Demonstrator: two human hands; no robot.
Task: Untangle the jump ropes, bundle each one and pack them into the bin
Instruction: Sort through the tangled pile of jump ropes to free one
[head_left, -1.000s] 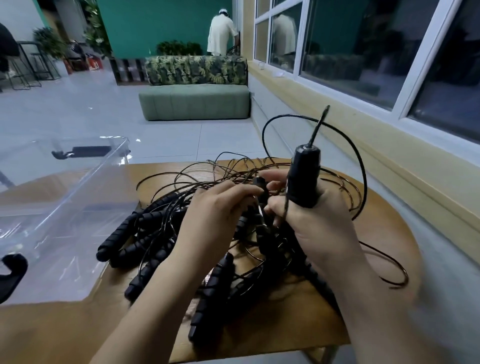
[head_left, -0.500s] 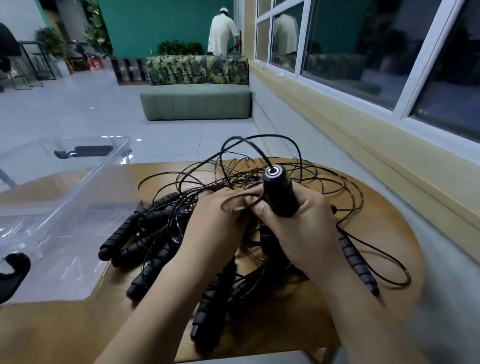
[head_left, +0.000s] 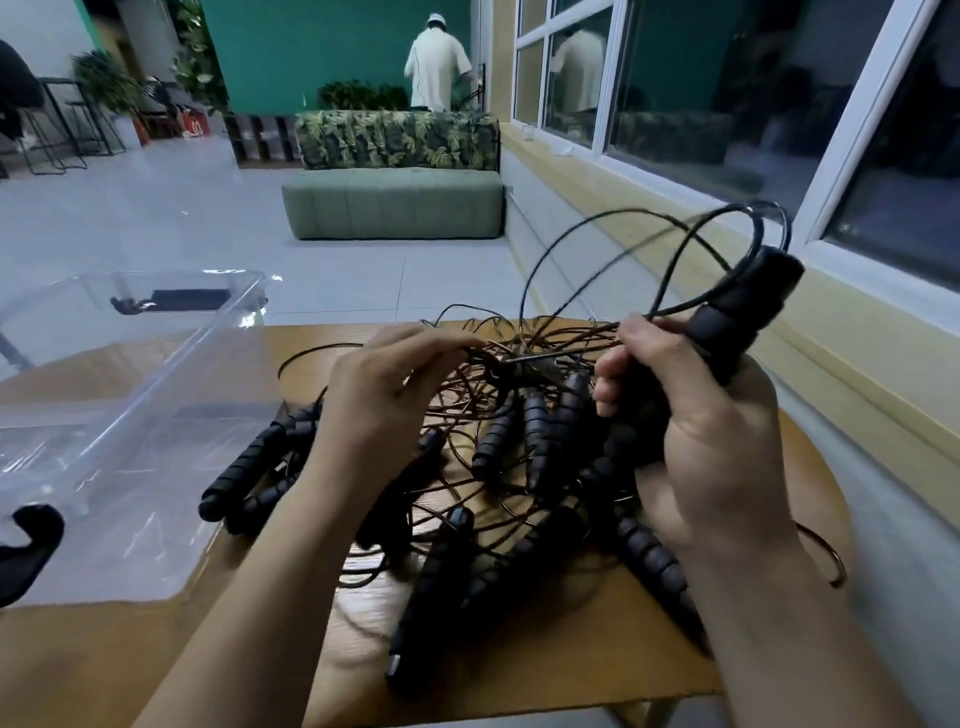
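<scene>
While the left hand (head_left: 384, 400) is pinching thin black cords (head_left: 498, 358) mid-frame, the right hand (head_left: 696, 415), wrapped round a black ridged foam handle (head_left: 743, 322), is swinging it toward the upper right, away from the tangled black jump ropes (head_left: 524, 447) on the round wooden table (head_left: 571, 675), seemingly working one rope loose.

The round light-brown wooden desk (head_left: 571, 649) looks smooth and matt, with a faint grain. Beside me the clear plastic bin (head_left: 156, 395) is glossy and throws small glints. The black ribbed jump-rope handles (head_left: 535, 415) look matt and rubbery. Their thin black cords (head_left: 540, 343) shine like slick plastic coating. The green cloth sofa (head_left: 395, 202) looks soft and tufted.
</scene>
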